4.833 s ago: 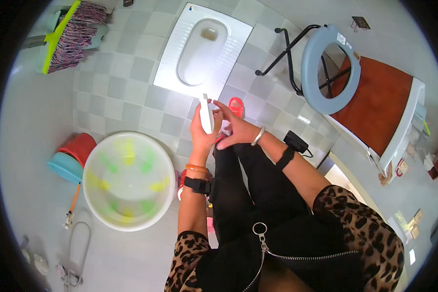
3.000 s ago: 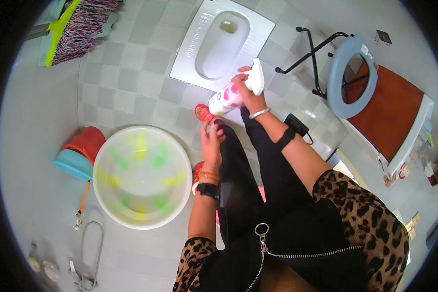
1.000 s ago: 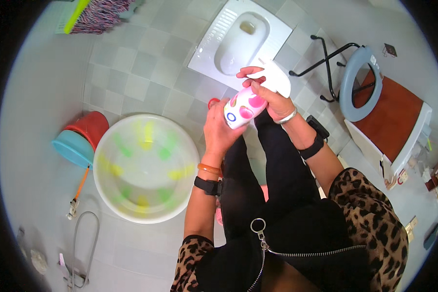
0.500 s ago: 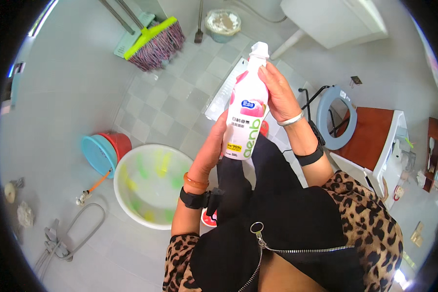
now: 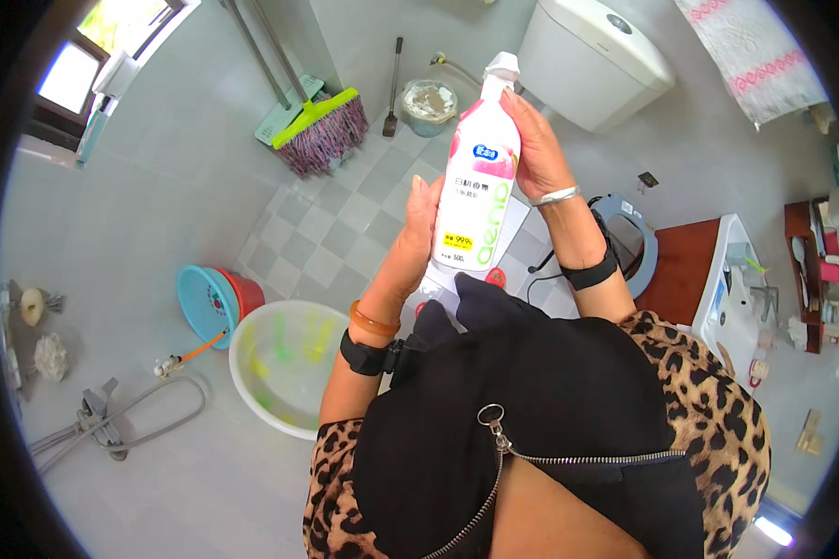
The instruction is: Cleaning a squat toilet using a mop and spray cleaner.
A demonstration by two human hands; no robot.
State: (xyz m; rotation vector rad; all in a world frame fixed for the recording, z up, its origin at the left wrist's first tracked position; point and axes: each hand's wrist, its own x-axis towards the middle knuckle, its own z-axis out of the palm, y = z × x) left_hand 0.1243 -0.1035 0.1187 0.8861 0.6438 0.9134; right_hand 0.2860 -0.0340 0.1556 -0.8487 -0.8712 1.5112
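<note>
In front of me a white cleaner bottle (image 5: 478, 191) stands nearly upright, its label toward me, with pink fruit pictures and a small yellow patch. A white angled cap (image 5: 502, 67) sits on its neck. My right hand (image 5: 541, 154) is closed round the bottle's upper right side, its fingers partly hidden behind it. Against the lower left side rests my left hand (image 5: 414, 228), thumb pointing up and the other fingers out of sight behind the bottle. Beneath the bottle my dark-clothed legs show in part.
A white basin (image 5: 252, 373) and blue bucket (image 5: 200, 303) stand at left. Farther off are a broom (image 5: 322, 130), a small bin (image 5: 429, 104) and a toilet tank (image 5: 597, 65). A grey toilet seat (image 5: 636, 228) and a sink cabinet (image 5: 676, 270) lie to the right.
The view has tilted upward, bringing in a window, a towel and more of the toilet tank. The bottle sits slightly higher in the picture, with both hands still on it.
</note>
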